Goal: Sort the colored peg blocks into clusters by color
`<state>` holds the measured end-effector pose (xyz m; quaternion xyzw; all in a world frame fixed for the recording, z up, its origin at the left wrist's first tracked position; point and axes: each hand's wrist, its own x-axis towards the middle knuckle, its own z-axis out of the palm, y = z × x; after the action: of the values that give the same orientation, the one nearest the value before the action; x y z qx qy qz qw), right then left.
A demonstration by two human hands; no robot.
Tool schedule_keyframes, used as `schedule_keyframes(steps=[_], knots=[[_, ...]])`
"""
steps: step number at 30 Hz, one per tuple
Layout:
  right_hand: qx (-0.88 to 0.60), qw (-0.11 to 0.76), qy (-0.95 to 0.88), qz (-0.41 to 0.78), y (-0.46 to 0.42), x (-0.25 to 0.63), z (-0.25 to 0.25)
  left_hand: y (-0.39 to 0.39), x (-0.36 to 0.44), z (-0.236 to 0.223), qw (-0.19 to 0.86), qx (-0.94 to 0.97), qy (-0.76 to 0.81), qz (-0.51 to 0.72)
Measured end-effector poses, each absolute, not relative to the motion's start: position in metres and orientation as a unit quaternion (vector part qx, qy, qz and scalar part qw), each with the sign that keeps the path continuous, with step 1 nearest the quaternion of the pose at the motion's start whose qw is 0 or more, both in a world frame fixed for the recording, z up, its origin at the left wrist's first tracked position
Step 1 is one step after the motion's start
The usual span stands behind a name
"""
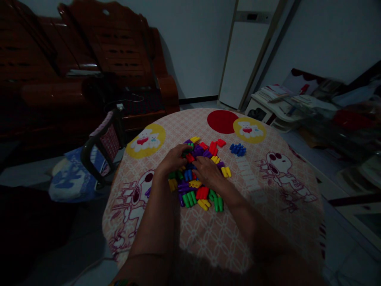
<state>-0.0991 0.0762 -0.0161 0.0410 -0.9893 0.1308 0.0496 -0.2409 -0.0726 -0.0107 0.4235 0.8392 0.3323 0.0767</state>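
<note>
A loose pile of plastic toy building blocks in red, purple, green, blue and yellow lies on a round table with a patterned cloth (205,234). My left hand (175,159) reaches into its left side, fingers bent around a red block (189,158), with a green block close to the fingertips. From the right, my right hand (207,171) rests over the middle of the pile, its fingers stretched over the blocks. Nearest me lie a green block (189,199), a red block (202,193) and a yellow block (204,204). Blocks under both palms are hidden.
A joined group of blue blocks (237,149) sits apart, right of the pile. Beyond the table's left edge stands a chair (104,145); a wooden sofa (119,51) is behind. At right, a white cabinet (285,107) carries papers and clutter. The room is dim.
</note>
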Motion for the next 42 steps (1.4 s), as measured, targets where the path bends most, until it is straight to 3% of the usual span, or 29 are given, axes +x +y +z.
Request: schedule_keyframes(steps=[5,25,35,42], knots=[[0.068,0.015,-0.992,0.104,0.069,-0.105,-0.016,-0.063,-0.24,-0.013,0.074,0.429,0.844,0.312],[-0.028,0.032,-0.97,0.24,0.064,-0.112,-0.023,-0.072,-0.246,-0.021,0.068,0.377,0.833,0.398],[0.02,-0.001,-0.991,0.133,0.048,-0.108,-0.009,-0.075,-0.247,-0.016,0.079,0.352,0.843,0.399],[0.047,0.034,-0.988,0.14,0.046,-0.113,-0.021,-0.069,-0.244,-0.017,0.076,0.331,0.846,0.411]])
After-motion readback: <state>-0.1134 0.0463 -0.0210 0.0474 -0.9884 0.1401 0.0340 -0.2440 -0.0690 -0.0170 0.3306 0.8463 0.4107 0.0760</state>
